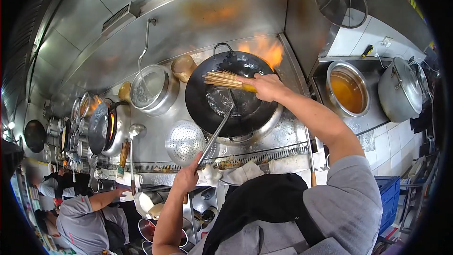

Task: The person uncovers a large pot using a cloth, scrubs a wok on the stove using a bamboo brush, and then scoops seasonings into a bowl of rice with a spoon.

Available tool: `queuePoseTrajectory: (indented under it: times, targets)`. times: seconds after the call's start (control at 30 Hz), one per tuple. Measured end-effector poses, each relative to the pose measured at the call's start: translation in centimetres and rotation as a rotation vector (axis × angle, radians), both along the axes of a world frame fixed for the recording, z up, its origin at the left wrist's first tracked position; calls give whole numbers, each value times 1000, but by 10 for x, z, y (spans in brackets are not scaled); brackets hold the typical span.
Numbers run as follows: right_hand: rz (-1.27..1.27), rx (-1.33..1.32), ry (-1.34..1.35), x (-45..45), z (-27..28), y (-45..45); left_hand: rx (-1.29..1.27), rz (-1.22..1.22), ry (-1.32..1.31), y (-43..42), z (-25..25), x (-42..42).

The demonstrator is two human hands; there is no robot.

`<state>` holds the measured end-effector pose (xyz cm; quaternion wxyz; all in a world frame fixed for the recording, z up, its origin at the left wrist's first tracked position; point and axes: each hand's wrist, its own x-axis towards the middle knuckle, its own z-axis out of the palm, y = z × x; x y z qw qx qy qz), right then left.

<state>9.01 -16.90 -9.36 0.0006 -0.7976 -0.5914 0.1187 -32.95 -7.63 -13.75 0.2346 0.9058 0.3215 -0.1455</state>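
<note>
A large black wok sits on the burner, with a little water pooled in its bottom. My right hand is closed around the bound end of a bamboo wok brush, held over the wok with its bristles pointing left. My left hand grips the long metal handle of a ladle, which slants up into the wok; its bowl is hard to make out against the water. Beside the wok's lower left, a perforated strainer lies on the steel stove top.
Flames rise behind the wok's right rim. A metal pot stands to its left under a tap. On the right are a pot of amber liquid and a lidded pot. Another person works at the lower left.
</note>
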Motion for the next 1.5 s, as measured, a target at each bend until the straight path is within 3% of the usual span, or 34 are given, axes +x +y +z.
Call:
queuePoseTrajectory:
  times: [0.17,0.27,0.43,0.53,0.63,0.73,0.83,0.93,1.0,1.07,1.1,1.17,1.2,1.33,1.4,1.47,1.5]
  targets:
    - [-18,-58,-55,2,-74,-7,-24,16,-44,-2,-14,-14]
    - [-179,-160,-76,24,-59,12,-41,30,-35,-8,-11,-16]
    - [-10,22,-77,-4,-27,-2,31,-4,-15,-1,-28,-26]
    - [70,-13,-170,-4,-59,4,90,1,108,-9,-16,-19]
    - [-100,-186,-253,40,-86,48,77,5,63,-9,-14,-19]
    - [-33,-11,-195,15,-28,20,60,6,62,-5,-18,-25]
    - [31,-32,-164,-14,-21,-3,20,31,4,-5,-23,-27]
    - [3,-64,-85,-9,-70,-9,-2,43,-21,-4,-35,-35]
    - [-148,-189,-183,20,-82,10,-67,35,-127,-4,-39,-38]
    - [-174,-176,-168,33,-106,16,-149,78,-192,-8,-32,-40]
    - [-343,-35,-128,42,-139,26,-234,115,-272,-7,-28,-36]
    - [-344,36,-144,26,-127,16,-338,217,-240,-4,-26,-25]
    - [-295,-171,-115,23,-119,22,-440,326,-205,-6,-28,-21]
    - [-226,-222,150,-5,-60,13,-134,170,-267,-10,-36,-8]
    - [-250,-177,212,-24,-49,-2,-144,148,-288,-13,-43,-4]
    - [-237,-47,176,-46,-41,-23,-513,374,-378,-22,-42,6]
    - [-204,-63,167,-51,-41,-30,-863,583,-372,-26,-22,15]
